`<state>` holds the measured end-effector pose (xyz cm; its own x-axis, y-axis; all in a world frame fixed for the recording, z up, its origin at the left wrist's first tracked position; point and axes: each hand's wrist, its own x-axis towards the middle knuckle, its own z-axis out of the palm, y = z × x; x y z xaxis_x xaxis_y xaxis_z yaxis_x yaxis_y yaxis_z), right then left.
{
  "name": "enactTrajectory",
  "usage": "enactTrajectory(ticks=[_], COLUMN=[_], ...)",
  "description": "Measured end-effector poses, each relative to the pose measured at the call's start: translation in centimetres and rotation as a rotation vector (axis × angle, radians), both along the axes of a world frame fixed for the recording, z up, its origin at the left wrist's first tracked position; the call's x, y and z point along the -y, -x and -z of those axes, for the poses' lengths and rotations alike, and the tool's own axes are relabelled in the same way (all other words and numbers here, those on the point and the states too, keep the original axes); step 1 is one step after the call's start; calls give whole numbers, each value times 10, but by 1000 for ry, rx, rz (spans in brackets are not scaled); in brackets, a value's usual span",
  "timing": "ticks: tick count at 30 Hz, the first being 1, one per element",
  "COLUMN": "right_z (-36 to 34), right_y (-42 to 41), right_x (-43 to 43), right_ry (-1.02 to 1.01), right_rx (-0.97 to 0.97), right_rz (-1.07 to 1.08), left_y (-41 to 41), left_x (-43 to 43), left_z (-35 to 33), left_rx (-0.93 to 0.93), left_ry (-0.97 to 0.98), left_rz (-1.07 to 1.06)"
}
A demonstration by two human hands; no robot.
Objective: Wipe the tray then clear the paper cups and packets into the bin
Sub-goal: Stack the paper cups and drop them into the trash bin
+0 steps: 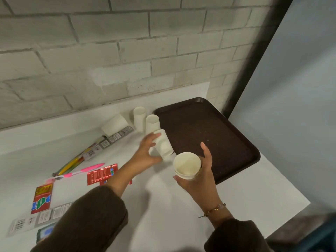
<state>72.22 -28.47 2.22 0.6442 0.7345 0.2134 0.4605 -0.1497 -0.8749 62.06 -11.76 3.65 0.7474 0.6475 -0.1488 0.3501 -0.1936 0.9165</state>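
A dark brown tray (209, 135) lies on the white table at the right, with small crumbs on it. My right hand (201, 177) holds an upright white paper cup (187, 165) beside the tray's near-left rim. My left hand (145, 153) is wrapped around an upside-down paper cup (163, 144) at the tray's left edge. Two more cups (152, 122) stand upside down behind it, and another cup (114, 124) lies on its side. A red packet (100, 174) and a red-and-blue packet (41, 197) lie to the left.
A pink toothbrush (81, 171), a long packaged item with yellow and green sticks (87, 151), and barcode-printed card packaging (36, 219) lie on the table's left part. A brick wall runs behind. A dark teal object (320, 237) shows at the lower right, off the table.
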Motion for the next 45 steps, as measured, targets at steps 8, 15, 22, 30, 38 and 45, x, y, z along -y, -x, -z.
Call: enactTrajectory(ticks=[8, 15, 22, 30, 38, 45], right_z=[1, 8, 8, -10, 8, 19], right_y=[-5, -11, -3, -3, -11, -16], right_x=[6, 8, -12, -34, -36, -34], right_ry=[173, 301, 297, 106, 130, 138], right_rx=[-33, -36, 32, 146, -80, -156], right_rz=[-43, -24, -104, -34, -10, -43], left_y=[-41, -24, -3, 4, -31, -66], left_x=[-21, -14, 30, 6, -87, -104], left_z=[41, 26, -5, -6, 10, 22], left_rx=[-195, 10, 137, 175, -251, -453], left_ry=[-177, -24, -209, -176, -505, -728], left_rz=[-241, -296, -50, 0, -138, 45])
